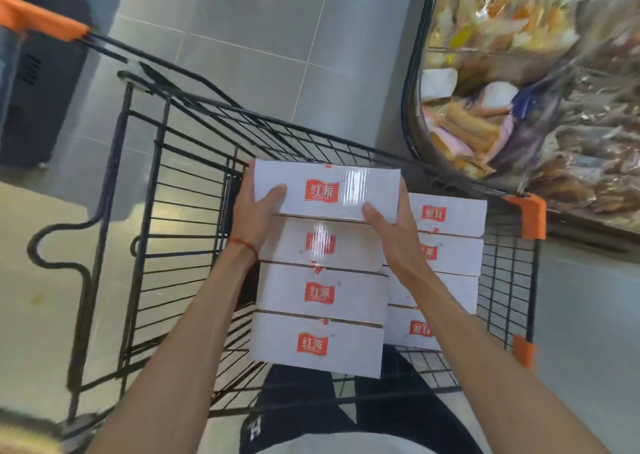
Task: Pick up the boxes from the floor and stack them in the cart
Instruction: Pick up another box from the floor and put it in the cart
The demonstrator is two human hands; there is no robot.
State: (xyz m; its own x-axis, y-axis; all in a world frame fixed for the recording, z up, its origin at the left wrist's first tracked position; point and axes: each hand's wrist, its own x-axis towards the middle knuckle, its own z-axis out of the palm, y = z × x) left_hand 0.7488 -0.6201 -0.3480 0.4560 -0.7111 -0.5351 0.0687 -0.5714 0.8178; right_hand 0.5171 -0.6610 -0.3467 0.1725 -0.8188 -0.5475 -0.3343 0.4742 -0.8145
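Squarely atop the left stack (pixel 318 298) in the cart (pixel 194 163), the white box (pixel 325 190) lies long axis left to right; the left hand (pixel 254 211) and right hand (pixel 393 234) grip its opposite ends, fingers (pixel 275 193) curled round them, equally near.

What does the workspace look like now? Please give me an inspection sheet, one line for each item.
Surface: black wire cart with orange corners, standing on the grey tiled floor.
Job's things: white boxes with red labels inside the cart, in a left stack and a right stack; the top box of the left one is held.
Clutter: nothing seen.
Hands: left hand and right hand grip the top box at its two ends, thumbs on its face.
Cables: nothing seen.
Surroundings: snack bin beyond the cart's right; blurred dark unit far left.
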